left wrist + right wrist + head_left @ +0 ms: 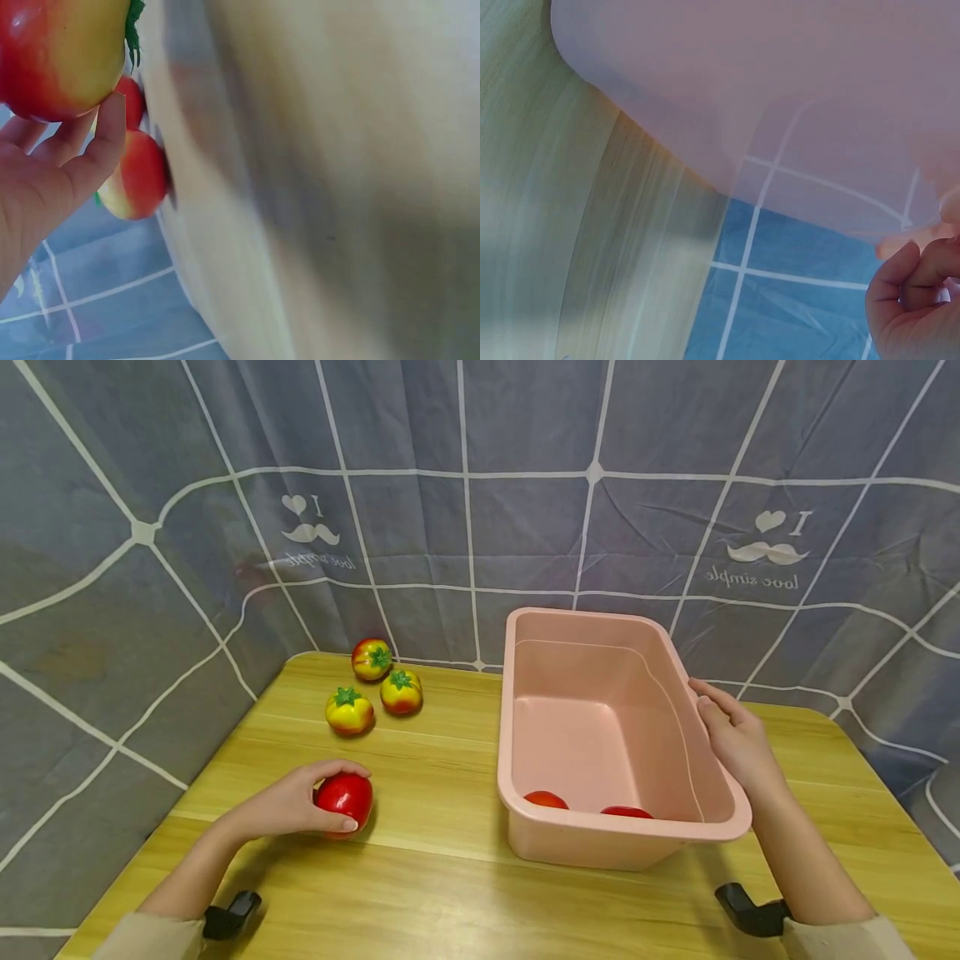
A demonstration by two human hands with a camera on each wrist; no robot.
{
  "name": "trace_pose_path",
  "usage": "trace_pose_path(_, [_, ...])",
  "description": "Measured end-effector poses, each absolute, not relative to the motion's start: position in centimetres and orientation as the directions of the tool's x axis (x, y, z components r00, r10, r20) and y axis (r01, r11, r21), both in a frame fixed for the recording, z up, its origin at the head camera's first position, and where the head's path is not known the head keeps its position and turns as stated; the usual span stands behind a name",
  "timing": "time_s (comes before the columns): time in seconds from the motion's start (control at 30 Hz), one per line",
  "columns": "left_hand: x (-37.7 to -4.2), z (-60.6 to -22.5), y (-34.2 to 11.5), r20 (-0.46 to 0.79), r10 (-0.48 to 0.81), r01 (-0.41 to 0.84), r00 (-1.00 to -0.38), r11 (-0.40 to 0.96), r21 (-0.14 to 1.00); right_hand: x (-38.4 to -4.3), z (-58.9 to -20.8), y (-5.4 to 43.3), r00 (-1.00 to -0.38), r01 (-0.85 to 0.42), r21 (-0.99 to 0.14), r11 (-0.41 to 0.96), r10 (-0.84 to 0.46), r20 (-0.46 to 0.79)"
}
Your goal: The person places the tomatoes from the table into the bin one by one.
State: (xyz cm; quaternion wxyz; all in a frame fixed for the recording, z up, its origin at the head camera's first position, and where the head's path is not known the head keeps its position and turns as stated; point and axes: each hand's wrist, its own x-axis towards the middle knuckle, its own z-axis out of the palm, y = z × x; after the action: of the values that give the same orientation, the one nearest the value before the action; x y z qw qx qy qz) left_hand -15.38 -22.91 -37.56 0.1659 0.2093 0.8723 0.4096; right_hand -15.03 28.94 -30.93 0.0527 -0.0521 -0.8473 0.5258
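- Gripping a shiny red fruit in the head view, the left hand has its fingers over the far side and its thumb across the near side; the fruit is low at the left of the wooden table, and whether it touches the tabletop I cannot tell.
- Also in the head view, the right hand holds the right rim of a pink bin, which is on the table to the right of the red fruit.
- Inside the bin, by its near wall, an orange-red item and a red item show only their tops.
- Beyond the left hand are three yellow-and-red fruits with green leafy tops, near one another: one at the back, one to the right, one nearest.
- Behind the table hangs a grey curtain with white lines and mirrored lettering; a black fitting is at the left wrist.
- From the left wrist, the held fruit shows red and yellow with a green leaf, fingers bent against its underside; two red-and-yellow fruits sit behind.
- From the right wrist, the fingers are curled at the bin's edge, partly cut off by the frame; the pale pink wall fills the top.
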Motion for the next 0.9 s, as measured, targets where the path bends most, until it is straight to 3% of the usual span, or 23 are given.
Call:
trace_pose_path(0.57, [-16.5,-35.2,-21.1,0.004,0.505,0.299,-0.863,0.506,0.809,-15.0,-31.0,28.8,-0.989,0.016,-0.896,0.443,0.138,0.051])
trace_pose_path(0.9, [-16.6,-33.6,-19.9,-0.007,0.468,0.277,-0.884,0.536,0.797,-15.0,-31.0,28.9,-0.989,0.016,-0.899,0.438,0.137,0.049])
